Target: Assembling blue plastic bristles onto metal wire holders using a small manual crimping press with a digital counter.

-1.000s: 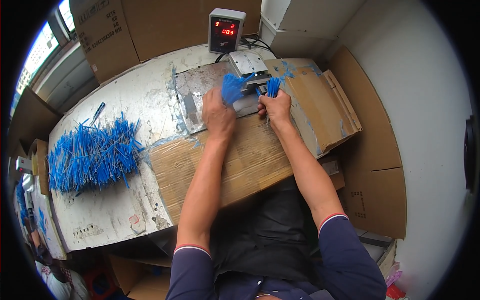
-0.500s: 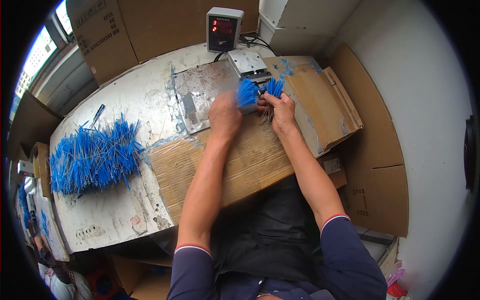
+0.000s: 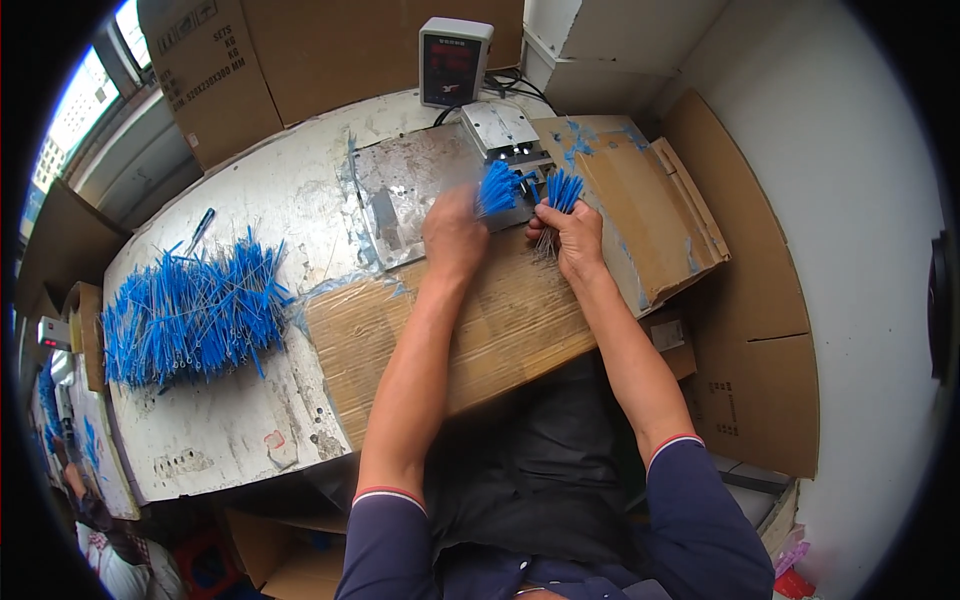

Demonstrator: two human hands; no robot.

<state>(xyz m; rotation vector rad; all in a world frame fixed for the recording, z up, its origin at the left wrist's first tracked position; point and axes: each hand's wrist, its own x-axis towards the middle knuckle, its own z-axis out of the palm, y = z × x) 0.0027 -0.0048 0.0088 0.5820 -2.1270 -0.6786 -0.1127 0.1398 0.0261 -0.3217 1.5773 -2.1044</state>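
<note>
My left hand (image 3: 455, 232) is closed round a bunch of thin blue-headed wire brushes (image 3: 498, 188), their blue ends fanning out to the right. In my right hand (image 3: 575, 235) is a second bunch of blue-headed brushes (image 3: 565, 190), blue ends up and bare wire stems hanging below the fingers. Both hands are just in front of a small metal fixture (image 3: 500, 128) on the bench. One blue piece stands between the two bunches, near the right fingertips. The left fingers are partly blurred.
A large heap of blue wire brushes (image 3: 195, 315) lies on the white bench at left, a blue pen (image 3: 200, 228) behind it. A counter box (image 3: 455, 62) stands behind the fixture. Cardboard (image 3: 450, 330) covers the bench front; a cardboard box (image 3: 650, 200) is at right.
My right hand has shifted slightly right with its bunch, widening the gap between the bunches. My left hand stays about in place. The counter's red digits look dimmer.
</note>
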